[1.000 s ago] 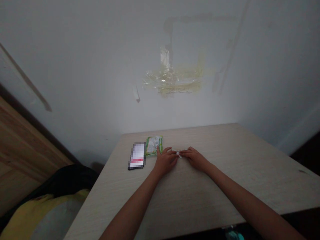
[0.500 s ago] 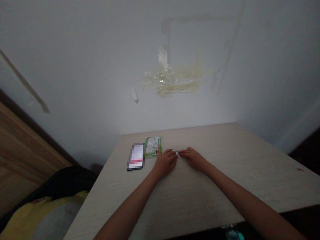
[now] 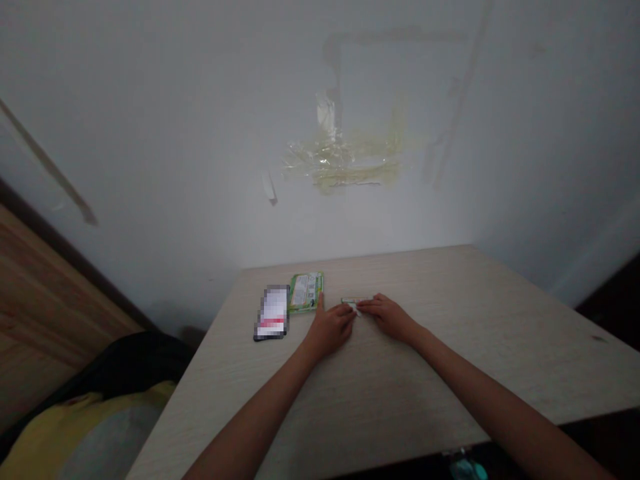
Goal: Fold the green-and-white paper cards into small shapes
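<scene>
Resting on the pale wooden table (image 3: 450, 347), the left hand (image 3: 327, 327) and right hand (image 3: 391, 316) each pinch one small white-and-green strip (image 3: 353, 304) between curled fingertips, near a green packet (image 3: 307, 291) and a phone (image 3: 273, 312).

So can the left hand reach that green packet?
Probably yes: the left hand rests on the table with its thumb right beside the green packet, and nothing lies between them.

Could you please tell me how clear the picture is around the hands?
Head view: dim and soft, corners darkened; the small pale strip between left hand and right hand is too blurred to identify; the black phone's screen is pixelated.
</scene>
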### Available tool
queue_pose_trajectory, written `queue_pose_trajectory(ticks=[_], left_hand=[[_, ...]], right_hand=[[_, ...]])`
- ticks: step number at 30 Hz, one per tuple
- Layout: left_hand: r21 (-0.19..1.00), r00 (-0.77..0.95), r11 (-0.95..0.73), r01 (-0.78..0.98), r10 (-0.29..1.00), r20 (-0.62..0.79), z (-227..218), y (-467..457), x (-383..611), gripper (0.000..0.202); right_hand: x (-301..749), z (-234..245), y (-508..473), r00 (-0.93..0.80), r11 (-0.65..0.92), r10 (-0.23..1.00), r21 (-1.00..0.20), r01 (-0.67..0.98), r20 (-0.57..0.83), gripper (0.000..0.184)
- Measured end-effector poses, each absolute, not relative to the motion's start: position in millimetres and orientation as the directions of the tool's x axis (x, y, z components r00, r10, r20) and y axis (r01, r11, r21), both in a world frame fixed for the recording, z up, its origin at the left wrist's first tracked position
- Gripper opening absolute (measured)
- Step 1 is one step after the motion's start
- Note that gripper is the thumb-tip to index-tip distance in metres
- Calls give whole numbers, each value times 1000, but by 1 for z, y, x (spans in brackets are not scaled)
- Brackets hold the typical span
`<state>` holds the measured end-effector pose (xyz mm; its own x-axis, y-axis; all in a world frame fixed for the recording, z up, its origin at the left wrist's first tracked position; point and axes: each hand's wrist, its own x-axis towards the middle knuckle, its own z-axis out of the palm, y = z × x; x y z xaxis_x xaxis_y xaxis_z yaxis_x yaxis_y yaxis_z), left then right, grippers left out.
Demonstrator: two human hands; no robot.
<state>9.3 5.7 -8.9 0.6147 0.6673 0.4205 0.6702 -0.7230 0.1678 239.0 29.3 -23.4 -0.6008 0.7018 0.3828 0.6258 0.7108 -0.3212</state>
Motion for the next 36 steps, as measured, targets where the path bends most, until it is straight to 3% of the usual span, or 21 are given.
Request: queue_pose_trajectory(ticks=[12, 30, 36], left_hand=[[194, 605, -720, 667, 675, 423, -10, 10, 9, 28], [114, 597, -702, 703, 670, 441, -8, 3, 9, 30], [135, 613, -714, 686, 669, 421, -11, 4, 8, 31]], right_hand=[[239, -25, 29, -609, 719, 694, -315, 620, 385, 52], [237, -23, 27, -603, 715, 698, -336, 613, 386, 51], [236, -21, 27, -624, 731, 682, -321, 602, 382, 52]])
